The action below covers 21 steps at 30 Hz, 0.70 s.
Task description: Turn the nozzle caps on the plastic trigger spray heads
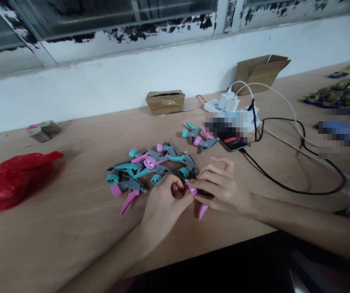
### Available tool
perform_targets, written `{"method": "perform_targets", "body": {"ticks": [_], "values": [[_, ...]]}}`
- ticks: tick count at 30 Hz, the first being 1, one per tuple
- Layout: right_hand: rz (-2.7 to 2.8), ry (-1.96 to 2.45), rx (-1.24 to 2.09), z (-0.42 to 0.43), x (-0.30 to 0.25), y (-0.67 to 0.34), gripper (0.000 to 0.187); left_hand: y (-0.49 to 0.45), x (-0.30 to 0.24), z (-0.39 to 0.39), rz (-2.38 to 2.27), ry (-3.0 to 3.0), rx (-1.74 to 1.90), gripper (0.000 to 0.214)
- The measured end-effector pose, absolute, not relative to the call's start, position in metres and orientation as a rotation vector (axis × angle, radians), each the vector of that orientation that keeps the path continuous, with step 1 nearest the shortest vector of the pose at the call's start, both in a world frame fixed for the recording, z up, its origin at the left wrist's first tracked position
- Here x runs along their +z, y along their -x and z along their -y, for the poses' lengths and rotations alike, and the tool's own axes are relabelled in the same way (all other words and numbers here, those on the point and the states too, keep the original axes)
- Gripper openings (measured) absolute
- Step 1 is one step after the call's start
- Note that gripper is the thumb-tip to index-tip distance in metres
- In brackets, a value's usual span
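Both my hands meet over a grey trigger sprayer head with a pink collar (192, 189) and a pink trigger (202, 211). My right hand (223, 185) wraps round its grey body, which is mostly hidden under the fingers. Thumb and fingertips of my left hand (167, 201) pinch at the pink collar. Just beyond my left hand lies a loose pile of similar sprayer heads (150, 162), grey with pink or turquoise collars and triggers. Near the phone, a turquoise sprayer head (193, 133) and a pink sprayer head (207, 143) lie apart from the pile.
A red plastic bag (19, 177) lies at the left. Along the wall stand a small carton (165, 102), a power strip (213, 106) and an open cardboard box (254, 73). A phone (234, 142) and looping cables (303, 191) occupy the right; gold-and-blue pieces (345, 93) are piled beyond.
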State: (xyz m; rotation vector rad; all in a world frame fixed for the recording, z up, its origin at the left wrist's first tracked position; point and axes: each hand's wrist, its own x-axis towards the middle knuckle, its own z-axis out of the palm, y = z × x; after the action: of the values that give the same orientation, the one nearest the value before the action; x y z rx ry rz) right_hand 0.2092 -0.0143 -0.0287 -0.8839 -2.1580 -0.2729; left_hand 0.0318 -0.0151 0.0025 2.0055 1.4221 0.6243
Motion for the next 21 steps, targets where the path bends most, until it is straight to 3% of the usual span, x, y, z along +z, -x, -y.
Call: {"method": "perform_targets", "body": {"ticks": [4,21], "values": [[2.178,0.887,-0.359,0.0174,-0.0262,-0.2077,0.017,-0.0315,0.007,0.0155,-1.421,-2.163,0.511,0.023],[2.153,0.949,-0.197,0.0092,-0.0202,-0.2122,0.012,-0.0301,0.0031,0.0175,-1.364,-2.333,0.728,0.016]]}}
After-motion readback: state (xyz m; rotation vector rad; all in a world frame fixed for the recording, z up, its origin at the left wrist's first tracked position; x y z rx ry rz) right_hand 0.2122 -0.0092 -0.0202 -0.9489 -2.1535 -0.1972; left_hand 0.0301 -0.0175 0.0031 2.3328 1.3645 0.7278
